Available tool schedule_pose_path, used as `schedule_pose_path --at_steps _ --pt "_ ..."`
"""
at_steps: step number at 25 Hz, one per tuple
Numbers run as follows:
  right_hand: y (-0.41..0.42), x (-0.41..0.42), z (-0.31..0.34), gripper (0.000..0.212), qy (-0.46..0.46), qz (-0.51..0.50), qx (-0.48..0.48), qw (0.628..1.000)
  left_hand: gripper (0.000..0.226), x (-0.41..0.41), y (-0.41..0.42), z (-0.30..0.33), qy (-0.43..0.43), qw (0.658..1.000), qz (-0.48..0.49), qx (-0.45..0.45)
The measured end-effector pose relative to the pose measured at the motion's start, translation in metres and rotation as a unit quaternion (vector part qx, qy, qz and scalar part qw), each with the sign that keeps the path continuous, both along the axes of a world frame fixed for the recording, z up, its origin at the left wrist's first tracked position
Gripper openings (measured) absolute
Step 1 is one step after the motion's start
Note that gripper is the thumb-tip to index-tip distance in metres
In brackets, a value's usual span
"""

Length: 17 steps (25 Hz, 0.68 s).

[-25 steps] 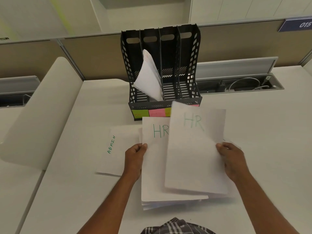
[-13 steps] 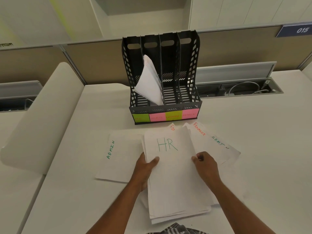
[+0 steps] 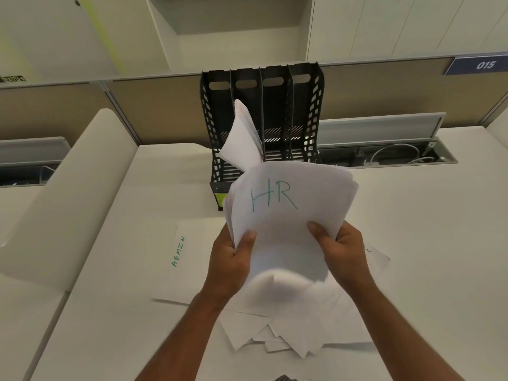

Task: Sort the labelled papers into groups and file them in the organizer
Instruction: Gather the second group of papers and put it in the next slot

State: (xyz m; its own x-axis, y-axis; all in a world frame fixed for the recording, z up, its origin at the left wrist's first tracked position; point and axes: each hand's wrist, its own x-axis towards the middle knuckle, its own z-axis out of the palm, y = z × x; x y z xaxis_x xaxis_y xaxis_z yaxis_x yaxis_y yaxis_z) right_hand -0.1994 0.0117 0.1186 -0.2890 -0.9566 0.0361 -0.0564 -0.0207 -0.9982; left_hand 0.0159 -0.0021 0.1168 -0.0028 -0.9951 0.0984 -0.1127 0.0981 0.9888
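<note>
Far left on the tabletop (image 3: 412,243) lies the ADMIN sheet (image 3: 192,259), flat and well clear of me, so nothing there to snag. My left hand (image 3: 229,259) grips the left edge of the HR stack (image 3: 286,215), thumb across the front face, fingers curled behind. The stack stands up off the tabletop, its long axis running away from me toward the organizer (image 3: 261,105), and the top edge is bowing over. Straight ahead and just beyond that top edge is the black organizer with four upright slots; the second from the left already holds filed papers (image 3: 242,141), which lean out to the left over the first slot. The two right slots look open from here. My right hand (image 3: 341,248) pinches the stack's right edge, thumb in front, about level with the left, so both are equally near the slots. Below my wrists loose sheets (image 3: 275,336) lie spread out, and one more pokes out to the right of my right hand. The coloured labels along the organizer's base are mostly hidden behind the stack, so I can't read which slot is HR.
</note>
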Motion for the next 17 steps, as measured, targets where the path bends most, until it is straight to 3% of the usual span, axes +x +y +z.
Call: schedule_pose_path --at_steps 3,5,8,11,14,17 --pt "0.006 0.019 0.016 0.029 -0.014 -0.012 -0.115 0.993 0.048 -0.012 0.003 0.012 0.013 0.998 0.043 -0.041" --pt "0.004 0.020 0.006 0.039 -0.034 -0.017 -0.092 0.995 0.058 -0.011 0.002 0.002 0.018 0.998 0.049 -0.033" --pt "0.006 0.019 -0.023 0.037 0.000 -0.004 0.018 1.000 0.048 -0.005 0.006 -0.029 0.010 0.998 0.046 0.039" --pt "0.013 0.017 -0.035 0.028 0.034 0.038 0.007 0.999 0.027 0.005 0.007 -0.056 0.001 0.994 0.075 0.074" --pt "0.011 0.020 -0.022 0.015 0.213 0.098 -0.101 0.967 0.019 0.017 -0.002 -0.059 -0.005 0.987 0.116 0.112" --pt "0.002 0.034 0.002 0.031 0.412 0.103 -0.196 0.884 0.018 0.033 -0.027 -0.040 -0.010 0.983 0.152 0.098"
